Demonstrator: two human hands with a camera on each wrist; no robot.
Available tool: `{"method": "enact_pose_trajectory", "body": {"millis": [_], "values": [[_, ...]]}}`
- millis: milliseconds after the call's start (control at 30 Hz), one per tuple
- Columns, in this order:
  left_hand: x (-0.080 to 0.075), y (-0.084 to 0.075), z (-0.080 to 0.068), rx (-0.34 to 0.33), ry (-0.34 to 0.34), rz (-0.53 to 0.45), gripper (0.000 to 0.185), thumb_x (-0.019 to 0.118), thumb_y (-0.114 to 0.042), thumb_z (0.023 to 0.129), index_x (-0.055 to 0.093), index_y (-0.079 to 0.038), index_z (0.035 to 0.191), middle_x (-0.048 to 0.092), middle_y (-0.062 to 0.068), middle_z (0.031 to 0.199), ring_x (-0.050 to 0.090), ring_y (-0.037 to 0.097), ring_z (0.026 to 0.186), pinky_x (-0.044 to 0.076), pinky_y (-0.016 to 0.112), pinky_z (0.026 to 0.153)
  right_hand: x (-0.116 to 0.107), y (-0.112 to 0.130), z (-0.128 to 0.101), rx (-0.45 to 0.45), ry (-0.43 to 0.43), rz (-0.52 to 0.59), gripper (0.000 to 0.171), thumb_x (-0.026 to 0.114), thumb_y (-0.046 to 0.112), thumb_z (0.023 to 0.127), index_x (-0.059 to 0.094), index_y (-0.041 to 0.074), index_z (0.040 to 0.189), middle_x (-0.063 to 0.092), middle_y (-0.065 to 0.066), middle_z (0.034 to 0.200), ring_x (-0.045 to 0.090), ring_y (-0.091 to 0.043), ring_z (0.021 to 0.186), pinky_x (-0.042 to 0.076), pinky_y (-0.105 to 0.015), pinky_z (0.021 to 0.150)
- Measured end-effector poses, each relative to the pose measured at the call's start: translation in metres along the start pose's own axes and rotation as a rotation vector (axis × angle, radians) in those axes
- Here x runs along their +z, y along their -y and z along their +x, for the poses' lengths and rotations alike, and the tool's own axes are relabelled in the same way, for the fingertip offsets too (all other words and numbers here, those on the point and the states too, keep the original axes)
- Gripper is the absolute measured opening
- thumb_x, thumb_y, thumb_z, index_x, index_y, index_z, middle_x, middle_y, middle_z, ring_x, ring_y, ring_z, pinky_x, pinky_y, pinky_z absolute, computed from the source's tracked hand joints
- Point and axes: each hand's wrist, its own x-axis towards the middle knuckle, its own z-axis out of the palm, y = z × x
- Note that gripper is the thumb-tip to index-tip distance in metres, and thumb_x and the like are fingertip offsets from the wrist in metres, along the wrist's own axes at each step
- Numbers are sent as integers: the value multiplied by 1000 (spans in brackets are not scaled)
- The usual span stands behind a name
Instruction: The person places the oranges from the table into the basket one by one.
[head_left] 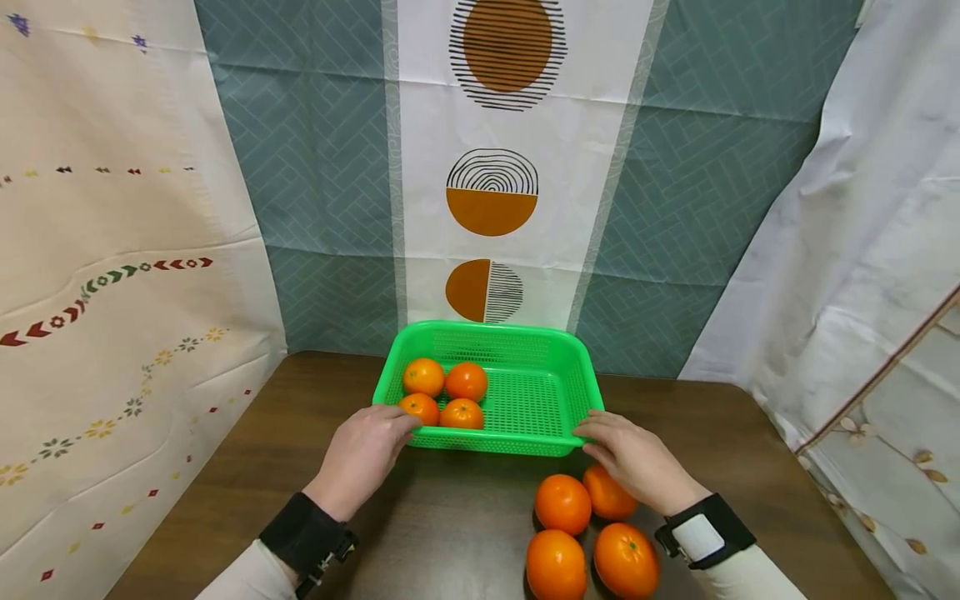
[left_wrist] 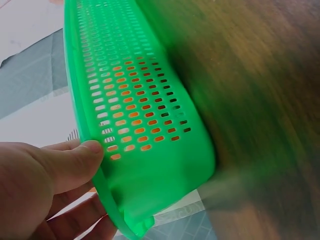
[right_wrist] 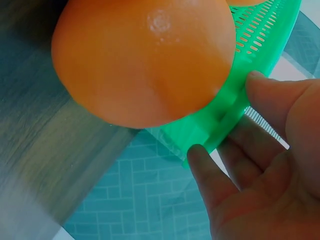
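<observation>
Two hands meet one green perforated basket (head_left: 525,392) on a dark wooden table (head_left: 420,533), before hanging cloths — a patterned cream cloth (head_left: 112,275) at left, a teal-and-white curtain (head_left: 495,167) printed with three orange-and-black discs behind, a white drape (head_left: 862,225) at right. The basket stands near the table's far edge, its near rim toward the person. Four oranges sit inside it, bunched in the left half in two rows of two (head_left: 444,393); the right half shows only green mesh. Four more oranges lie on the table just in front of the basket's right corner (head_left: 588,533), close together, one partly hidden under the right wrist. The left hand (head_left: 363,454) is at the basket's near-left corner, thumb (left_wrist: 75,162) pressed on the outer wall just under the rim and the fingers reaching over the rim toward the inside — a loose pinch of the wall, as far as the left wrist view shows. The right hand (head_left: 637,462) is at the near-right corner, thumb tip on the rim and a fingertip (right_wrist: 197,155) against the underside of the rim, the remaining fingers spread below it, a light pinch rather than a full clasp. In the right wrist view one orange (right_wrist: 145,60) fills the frame beside that corner. Each forearm carries one black wrist strap over a pale sleeve.
</observation>
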Motion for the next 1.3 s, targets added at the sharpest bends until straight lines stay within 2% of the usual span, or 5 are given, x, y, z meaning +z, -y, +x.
{"method": "enact_pose_trajectory", "body": {"millis": [300, 500, 967, 1133, 1300], "values": [[-1, 3, 0, -4, 4, -3, 28, 88, -9, 77, 77, -20, 101, 69, -9, 90, 65, 15, 86, 54, 35, 81, -5, 2, -6, 11, 15, -54, 45, 78, 19, 91, 65, 11, 134, 59, -8, 140, 49, -29, 135, 47, -50, 101], [-3, 2, 2, -8, 10, -4, 28, 89, -9, 75, 77, -20, 98, 69, -9, 88, 65, 16, 84, 54, 35, 77, -17, 2, -24, 70, 24, -64, 52, 77, 25, 92, 60, 15, 140, 55, -7, 144, 47, -28, 137, 48, -52, 100], [-6, 1, 4, -22, 37, -21, 25, 89, -11, 76, 77, -20, 96, 67, -9, 85, 63, 16, 80, 54, 36, 72, -32, -14, -76, 155, 12, -134, 46, 77, 32, 91, 65, 22, 134, 62, 0, 133, 60, -22, 120, 52, -48, 93], [-6, 1, 4, -30, 44, -14, 25, 90, -11, 75, 77, -20, 95, 66, -9, 83, 63, 16, 79, 54, 36, 71, -33, -20, -89, 172, 4, -151, 45, 75, 37, 92, 65, 24, 134, 64, 1, 130, 62, -23, 116, 53, -48, 89], [-6, 1, 5, -46, 47, -13, 25, 90, -12, 75, 78, -20, 95, 67, -8, 84, 64, 16, 79, 55, 36, 70, -32, -23, -96, 183, 11, -153, 46, 78, 33, 89, 66, 24, 133, 65, 1, 129, 63, -23, 114, 53, -48, 88]]}}
